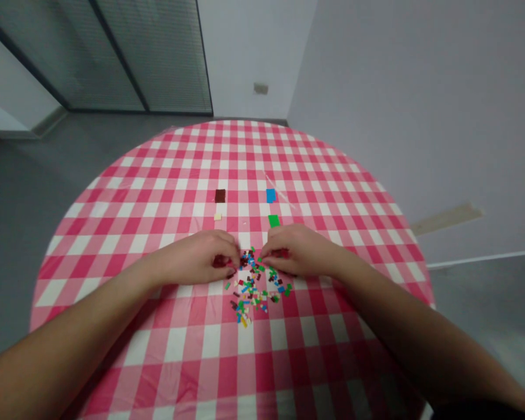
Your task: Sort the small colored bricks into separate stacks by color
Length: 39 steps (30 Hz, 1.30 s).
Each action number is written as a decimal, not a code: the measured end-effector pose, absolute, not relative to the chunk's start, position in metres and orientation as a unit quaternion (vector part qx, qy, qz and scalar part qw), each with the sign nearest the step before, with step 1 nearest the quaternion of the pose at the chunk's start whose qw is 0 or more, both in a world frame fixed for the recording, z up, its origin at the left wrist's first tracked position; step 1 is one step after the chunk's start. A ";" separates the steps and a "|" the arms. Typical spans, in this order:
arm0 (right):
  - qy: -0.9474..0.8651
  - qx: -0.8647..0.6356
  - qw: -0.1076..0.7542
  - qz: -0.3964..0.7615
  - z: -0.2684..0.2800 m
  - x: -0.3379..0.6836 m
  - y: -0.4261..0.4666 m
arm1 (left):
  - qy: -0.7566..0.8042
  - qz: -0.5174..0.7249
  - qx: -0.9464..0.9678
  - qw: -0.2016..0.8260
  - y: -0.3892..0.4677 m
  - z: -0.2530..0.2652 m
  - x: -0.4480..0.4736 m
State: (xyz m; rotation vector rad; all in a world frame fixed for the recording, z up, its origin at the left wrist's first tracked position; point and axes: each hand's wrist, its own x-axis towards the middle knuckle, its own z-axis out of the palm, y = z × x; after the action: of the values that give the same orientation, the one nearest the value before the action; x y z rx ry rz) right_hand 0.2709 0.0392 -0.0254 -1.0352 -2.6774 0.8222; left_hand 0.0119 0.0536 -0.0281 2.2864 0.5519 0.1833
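Note:
A loose heap of tiny coloured building bricks [254,286] lies on the table in front of me, in green, blue, dark brown, cream, red and yellow. My left hand [205,256] rests at the heap's upper left edge, thumb and fingers curled together in a pinch. Opposite it, at the upper right edge, my right hand [300,251] has its fingertips pinched low beside a small green piece. Whatever either pinch holds is too small to make out. Beyond the hands lie a dark brown patch [220,195], a blue patch [270,195], a green patch [273,221] and a cream patch [217,217].
A red-and-white checked cloth [179,350] covers the round table, with creases here and there. Behind the table stand a white wall [249,46] with a socket plate [261,88] and a dark-framed glass partition [170,52]. Grey floor shows at the left.

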 end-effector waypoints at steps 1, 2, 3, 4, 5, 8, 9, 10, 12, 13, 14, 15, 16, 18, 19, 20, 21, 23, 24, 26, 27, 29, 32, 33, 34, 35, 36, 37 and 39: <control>-0.893 -0.333 0.069 0.295 -0.022 0.269 0.036 | 0.210 0.071 0.896 0.385 0.052 -0.027 0.013; -0.892 -0.317 0.061 0.317 -0.019 0.268 0.034 | 0.202 0.071 0.897 0.387 0.050 -0.026 0.014; -0.891 -0.301 0.054 0.337 -0.016 0.266 0.031 | 0.195 0.071 0.899 0.387 0.048 -0.026 0.014; -0.890 -0.288 0.050 0.351 -0.015 0.265 0.029 | 0.188 0.071 0.901 0.383 0.046 -0.026 0.015; -0.890 -0.284 0.049 0.355 -0.014 0.264 0.028 | 0.182 0.073 0.905 0.378 0.044 -0.026 0.016; -0.892 -0.332 0.064 0.299 -0.019 0.260 0.026 | 0.190 0.077 0.913 0.353 0.042 -0.028 0.018; -0.891 -0.355 0.071 0.274 -0.022 0.258 0.027 | 0.205 0.078 0.914 0.342 0.042 -0.029 0.019; -0.889 -0.373 0.075 0.253 -0.025 0.257 0.027 | 0.222 0.080 0.915 0.328 0.043 -0.030 0.019; -0.890 -0.389 0.069 0.226 -0.031 0.253 0.028 | 0.257 0.089 0.915 0.298 0.046 -0.032 0.020; -0.893 -0.388 0.061 0.218 -0.033 0.252 0.028 | 0.270 0.093 0.916 0.283 0.047 -0.032 0.020; -0.897 -0.385 0.052 0.212 -0.034 0.251 0.028 | 0.278 0.096 0.917 0.270 0.047 -0.033 0.021; -0.900 -0.381 0.044 0.207 -0.035 0.250 0.028 | 0.283 0.097 0.918 0.260 0.048 -0.033 0.021; -0.903 -0.377 0.038 0.203 -0.035 0.249 0.028 | 0.286 0.095 0.920 0.252 0.048 -0.034 0.022; -0.907 -0.370 0.031 0.199 -0.035 0.248 0.027 | 0.289 0.089 0.923 0.237 0.048 -0.036 0.022; -0.909 -0.366 0.029 0.197 -0.035 0.249 0.027 | 0.289 0.087 0.925 0.231 0.048 -0.037 0.022; -0.911 -0.363 0.026 0.193 -0.034 0.249 0.026 | 0.290 0.086 0.926 0.227 0.048 -0.038 0.022; -0.913 -0.360 0.024 0.190 -0.034 0.249 0.026 | 0.290 0.087 0.927 0.223 0.048 -0.039 0.023; -0.915 -0.355 0.023 0.188 -0.034 0.250 0.026 | 0.289 0.094 0.927 0.221 0.048 -0.041 0.023; -0.916 -0.353 0.025 0.189 -0.035 0.251 0.027 | 0.288 0.099 0.926 0.221 0.048 -0.042 0.023; -0.916 -0.349 0.033 0.193 -0.035 0.251 0.028 | 0.280 0.108 0.927 0.224 0.048 -0.042 0.023; -0.917 -0.347 0.035 0.194 -0.035 0.252 0.028 | 0.273 0.111 0.928 0.227 0.048 -0.042 0.024; -0.920 -0.343 0.034 0.188 -0.036 0.252 0.029 | 0.256 0.114 0.931 0.235 0.048 -0.041 0.024; -0.927 -0.335 0.024 0.170 -0.036 0.252 0.029 | 0.244 0.116 0.932 0.243 0.048 -0.040 0.024; -0.929 -0.331 0.021 0.165 -0.036 0.251 0.028 | 0.244 0.115 0.932 0.243 0.048 -0.040 0.024; -0.930 -0.329 0.018 0.161 -0.037 0.251 0.028 | 0.245 0.113 0.932 0.242 0.048 -0.040 0.024; -0.931 -0.329 0.015 0.159 -0.037 0.250 0.028 | 0.248 0.109 0.932 0.240 0.048 -0.040 0.025; -0.930 -0.332 0.013 0.158 -0.037 0.249 0.028 | 0.250 0.103 0.933 0.238 0.048 -0.041 0.025; -0.928 -0.336 0.011 0.159 -0.037 0.249 0.028 | 0.254 0.097 0.933 0.236 0.048 -0.041 0.025; -0.923 -0.345 0.015 0.169 -0.037 0.248 0.028 | 0.261 0.084 0.933 0.233 0.049 -0.042 0.026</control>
State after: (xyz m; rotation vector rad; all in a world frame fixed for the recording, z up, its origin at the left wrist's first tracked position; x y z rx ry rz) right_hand 0.2481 0.0283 -0.0371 -1.0732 -2.8733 0.5250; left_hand 0.0257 0.0485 -0.0422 2.5622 0.7168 0.2300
